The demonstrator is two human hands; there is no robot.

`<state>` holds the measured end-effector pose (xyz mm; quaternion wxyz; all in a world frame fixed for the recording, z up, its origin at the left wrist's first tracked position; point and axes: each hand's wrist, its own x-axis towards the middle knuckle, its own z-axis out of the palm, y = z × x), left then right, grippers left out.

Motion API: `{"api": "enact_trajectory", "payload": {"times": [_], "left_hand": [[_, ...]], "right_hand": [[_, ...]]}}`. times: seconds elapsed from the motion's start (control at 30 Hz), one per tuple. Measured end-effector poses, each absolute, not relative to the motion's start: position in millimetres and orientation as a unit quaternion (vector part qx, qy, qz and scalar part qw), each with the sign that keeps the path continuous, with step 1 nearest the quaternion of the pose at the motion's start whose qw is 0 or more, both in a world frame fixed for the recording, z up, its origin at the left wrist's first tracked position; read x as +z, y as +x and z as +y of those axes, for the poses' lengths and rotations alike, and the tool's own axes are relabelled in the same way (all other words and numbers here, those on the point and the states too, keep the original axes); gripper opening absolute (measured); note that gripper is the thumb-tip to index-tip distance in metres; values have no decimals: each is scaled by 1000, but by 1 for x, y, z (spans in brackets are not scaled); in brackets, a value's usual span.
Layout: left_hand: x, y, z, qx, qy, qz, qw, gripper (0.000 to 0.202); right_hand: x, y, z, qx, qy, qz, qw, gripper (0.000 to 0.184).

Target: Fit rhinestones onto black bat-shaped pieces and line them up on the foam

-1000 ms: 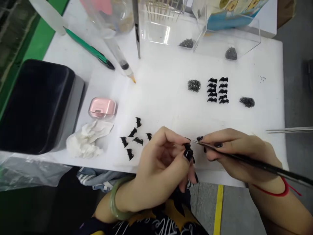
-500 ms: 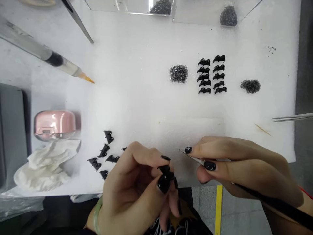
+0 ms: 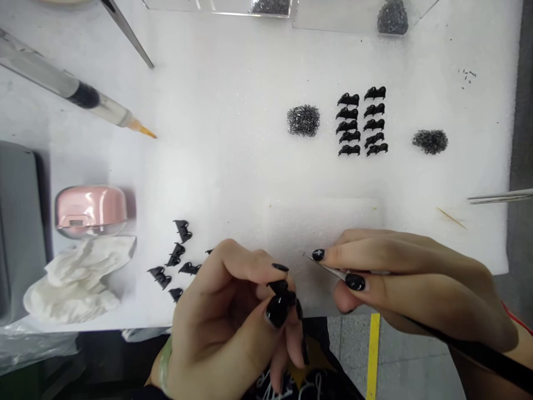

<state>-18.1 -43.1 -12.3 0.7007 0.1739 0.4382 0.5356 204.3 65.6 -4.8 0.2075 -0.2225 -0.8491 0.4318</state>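
Note:
My left hand [image 3: 237, 316] is closed, its thumb and fingers pinching a small black plastic part [image 3: 278, 287] that is mostly hidden by the fingers. Facing it from the right, my right hand [image 3: 395, 272] grips tweezers [image 3: 328, 268] with a silver tip and dark handle. At the tip sits a tiny dark speck, a little apart from the part in my left hand. Several similar loose black parts [image 3: 176, 254] lie left of my left hand. Farther up, more black parts [image 3: 348, 114] stand in two columns.
Piles of tiny dark pieces lie at centre [image 3: 303, 120] and right [image 3: 430, 141]. Clear trays [image 3: 333, 19] line the far edge. A syringe [image 3: 83, 94], pink case [image 3: 90, 208] and crumpled tissue [image 3: 79, 278] are at left. Other tweezers [image 3: 499, 196] and a toothpick [image 3: 452, 218] lie right.
The view has shifted slightly, so the far objects sit a little higher in the picture. Both hands keep the same grips, and the gap between them is about the same.

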Motion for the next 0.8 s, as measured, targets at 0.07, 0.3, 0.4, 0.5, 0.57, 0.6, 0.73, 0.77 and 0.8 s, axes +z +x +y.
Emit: {"api": "enact_trajectory", "payload": {"times": [0.07,0.3,0.4,0.5,0.57,0.6,0.73,0.77,0.8], "left_hand": [[-15,-20,-46,535,179,407,719,20],[-13,-10,-35,558,166,419,697,10],[-10,-3,-31,587,147,426,673,6],[-11,-4,-31,582,161,417,679,7],[-13,-6,-31,578,172,409,686,9],[-14,-7,-31,577,176,404,688,10],[-16,-7,-31,578,179,398,690,10],[-15,-7,-31,578,179,398,689,10],[-15,-6,-31,580,179,400,687,9]], "right_hand": [[-2,204,61,400,-247,-858,207,25],[-4,202,61,380,-230,-868,223,24],[-3,197,63,417,-253,-845,219,17],[-3,187,66,457,-271,-818,219,10],[-4,181,68,472,-279,-806,222,13],[-5,178,70,478,-283,-801,225,14],[-9,181,74,502,-297,-776,240,15],[-10,183,75,509,-298,-769,245,13],[-11,186,75,517,-296,-763,252,12]]}}
